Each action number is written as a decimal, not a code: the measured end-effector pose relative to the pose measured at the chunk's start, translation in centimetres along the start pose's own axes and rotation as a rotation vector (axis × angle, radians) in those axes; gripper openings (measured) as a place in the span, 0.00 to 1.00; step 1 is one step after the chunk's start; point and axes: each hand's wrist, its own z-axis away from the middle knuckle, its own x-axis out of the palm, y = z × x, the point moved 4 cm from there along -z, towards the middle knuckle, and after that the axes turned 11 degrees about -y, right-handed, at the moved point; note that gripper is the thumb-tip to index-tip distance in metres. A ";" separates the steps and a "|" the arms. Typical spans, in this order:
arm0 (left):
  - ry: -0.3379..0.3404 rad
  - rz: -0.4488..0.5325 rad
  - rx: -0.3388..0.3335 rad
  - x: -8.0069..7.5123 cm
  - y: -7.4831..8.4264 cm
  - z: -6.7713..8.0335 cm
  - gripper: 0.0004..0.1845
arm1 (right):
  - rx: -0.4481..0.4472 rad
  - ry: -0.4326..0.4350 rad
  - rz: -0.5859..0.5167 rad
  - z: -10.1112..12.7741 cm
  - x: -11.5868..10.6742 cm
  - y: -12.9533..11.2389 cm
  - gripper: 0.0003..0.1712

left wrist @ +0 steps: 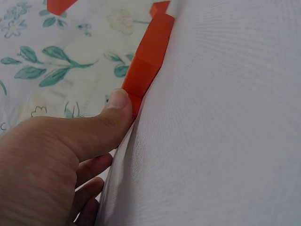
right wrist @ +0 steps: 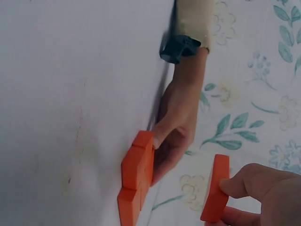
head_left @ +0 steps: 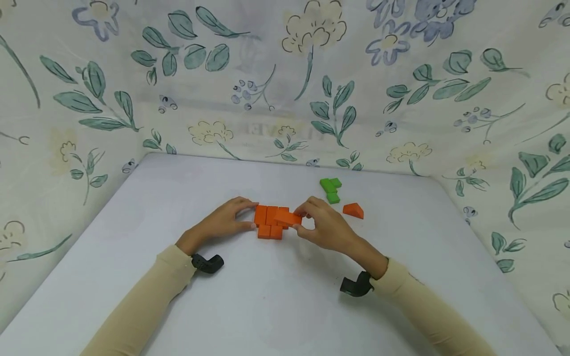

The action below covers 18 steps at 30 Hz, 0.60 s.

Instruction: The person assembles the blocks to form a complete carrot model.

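Observation:
Several orange blocks (head_left: pixel 261 214) lie side by side on the white table, with two shorter ones along the near edge of the group. My left hand (head_left: pixel 227 217) is at the group's left side, thumb and forefinger gripping the leftmost block at its two ends. In the left wrist view the thumb (left wrist: pixel 117 101) presses on the orange. My right hand (head_left: pixel 327 225) pinches another rectangular orange block (head_left: pixel 283 217) between thumb and fingers. This block is raised and tilted, overlapping the group's right part in the head view; the right wrist view has it apart from the group.
Right of the group and farther back lie several small green blocks (head_left: pixel 328 186) close together. A wedge-like orange block (head_left: pixel 353 210) sits beside them, nearer the right forearm. Flower-patterned cloth (head_left: pixel 285 89) rises behind the white table (head_left: pixel 267 301) and along its sides.

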 end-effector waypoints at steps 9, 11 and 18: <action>0.011 0.007 0.017 -0.1 -0.2 0.1 0.36 | -0.040 -0.100 0.016 -0.8 3.1 -1.4 0.13; 0.010 0.005 0.023 -0.1 -0.2 0.1 0.36 | -0.035 -0.115 0.017 -0.9 3.9 -1.5 0.13; 0.002 -0.006 0.033 -0.2 -0.2 0.2 0.37 | -0.048 -0.098 0.035 -0.9 6.1 -1.7 0.15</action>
